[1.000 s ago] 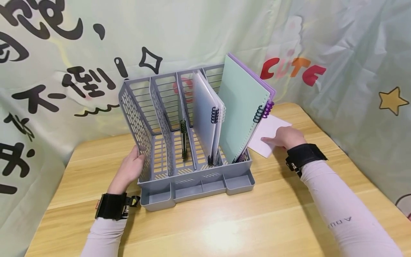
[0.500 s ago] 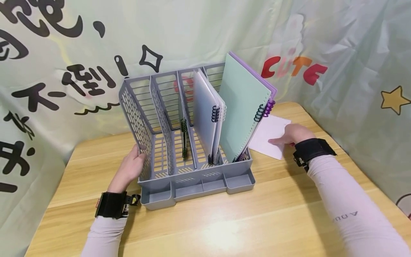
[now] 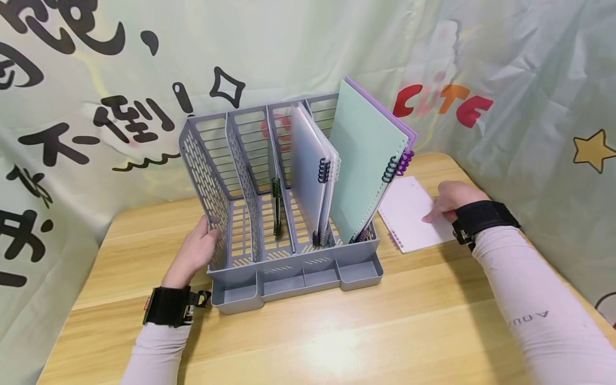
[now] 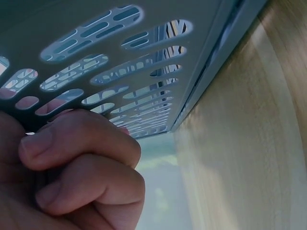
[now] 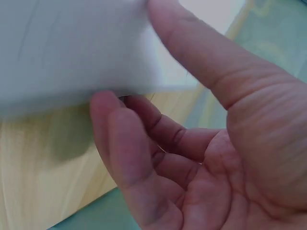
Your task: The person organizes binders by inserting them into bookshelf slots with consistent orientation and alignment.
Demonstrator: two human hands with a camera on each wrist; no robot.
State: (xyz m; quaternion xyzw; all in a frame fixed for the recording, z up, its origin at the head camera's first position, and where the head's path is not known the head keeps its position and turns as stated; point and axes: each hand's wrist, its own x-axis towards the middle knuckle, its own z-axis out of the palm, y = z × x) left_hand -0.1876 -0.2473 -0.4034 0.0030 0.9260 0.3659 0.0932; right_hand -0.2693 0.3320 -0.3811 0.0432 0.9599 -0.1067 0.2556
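A grey plastic file rack (image 3: 289, 268) stands on the table, its tall compartments separated by slotted dividers. My left hand (image 3: 196, 248) grips the rack's left side wall; in the left wrist view its fingers (image 4: 91, 139) curl by the slots. Beyond the rack's right side, my right hand (image 3: 454, 199) pinches a white spiral notebook (image 3: 414, 216) by its right edge. The right wrist view has the thumb on top of the notebook (image 5: 72, 52) and fingertips under its edge. Pinkish coils run down the notebook's left side, low over the table.
Inside the rack, a mint-green notebook (image 3: 368, 155) and a purple one (image 3: 380, 107) lean right. Translucent-covered notebooks (image 3: 308, 166) fill the compartment beside them. A dark-coiled notebook (image 3: 276, 211) stands further left. Small trays (image 3: 284, 286) line the rack's front. A printed curtain (image 3: 289, 43) hangs behind.
My right hand has drawn the white notebook rightward and slightly toward me, out from behind the leaning notebooks, so its coils now show. The left hand and rack have stayed in place.
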